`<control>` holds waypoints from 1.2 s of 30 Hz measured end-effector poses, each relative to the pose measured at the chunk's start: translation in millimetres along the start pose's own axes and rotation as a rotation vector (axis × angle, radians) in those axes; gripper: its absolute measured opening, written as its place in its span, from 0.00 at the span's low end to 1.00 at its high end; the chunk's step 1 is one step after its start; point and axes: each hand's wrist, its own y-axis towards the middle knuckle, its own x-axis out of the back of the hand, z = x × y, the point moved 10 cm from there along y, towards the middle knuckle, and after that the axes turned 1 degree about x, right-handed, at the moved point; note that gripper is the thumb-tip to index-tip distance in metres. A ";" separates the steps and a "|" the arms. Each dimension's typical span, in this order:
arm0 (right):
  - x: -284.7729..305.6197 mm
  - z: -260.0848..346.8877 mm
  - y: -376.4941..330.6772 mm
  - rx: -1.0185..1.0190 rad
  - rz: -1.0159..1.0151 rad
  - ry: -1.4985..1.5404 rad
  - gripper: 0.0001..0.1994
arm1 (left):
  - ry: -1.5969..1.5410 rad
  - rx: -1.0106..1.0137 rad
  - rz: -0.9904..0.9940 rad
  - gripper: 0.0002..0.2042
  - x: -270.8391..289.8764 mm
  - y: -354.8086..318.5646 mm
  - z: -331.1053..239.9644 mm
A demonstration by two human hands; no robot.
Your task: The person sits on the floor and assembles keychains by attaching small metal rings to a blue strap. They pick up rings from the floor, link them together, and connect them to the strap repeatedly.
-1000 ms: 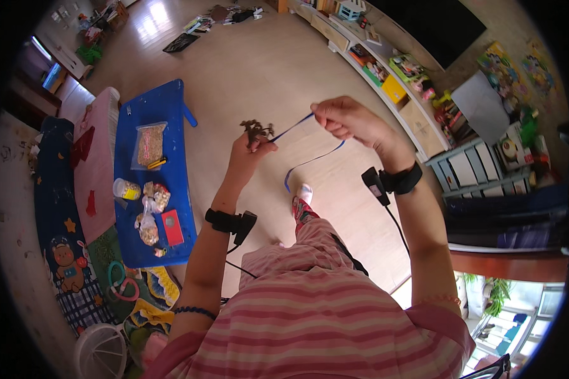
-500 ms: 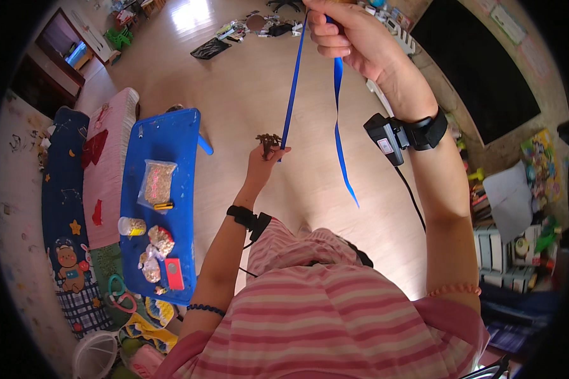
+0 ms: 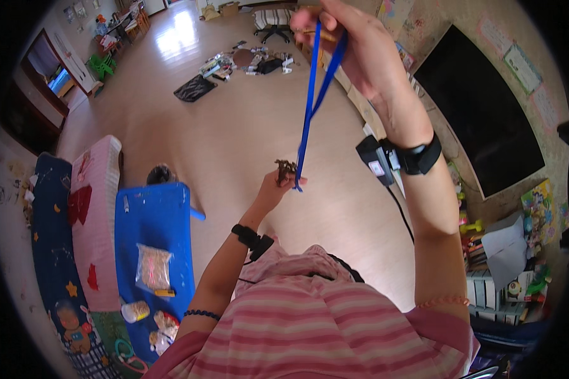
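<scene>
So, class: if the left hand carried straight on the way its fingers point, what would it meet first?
Probably the blue ribbon hanging just past the left hand and its small brown ornament; depth is unclear.

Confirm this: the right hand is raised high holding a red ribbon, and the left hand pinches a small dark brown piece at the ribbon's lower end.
Not quite. The ribbon is blue, not red, as the head view shows. The rest holds: the right hand holds it high, and the left hand pinches the small dark brown piece at its lower end.

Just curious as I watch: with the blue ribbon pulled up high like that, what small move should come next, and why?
Probably lower the right hand: the blue ribbon runs taut down to the small brown piece pinched in the left hand.
</scene>
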 end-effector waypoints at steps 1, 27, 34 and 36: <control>10.5 -11.9 17.3 -0.021 -0.024 0.004 0.16 | -0.019 0.000 0.017 0.16 12.4 23.3 -1.7; 392.8 -495.2 334.4 -0.435 0.097 -1.238 0.08 | -0.680 0.007 -0.621 0.22 419.4 458.5 7.0; 368.6 -613.6 459.0 -0.580 0.333 -0.581 0.09 | -0.546 0.251 -0.450 0.20 490.4 579.8 48.6; 324.0 -655.0 493.5 -0.614 0.415 -0.455 0.08 | -0.478 0.325 -0.325 0.18 497.9 632.3 59.0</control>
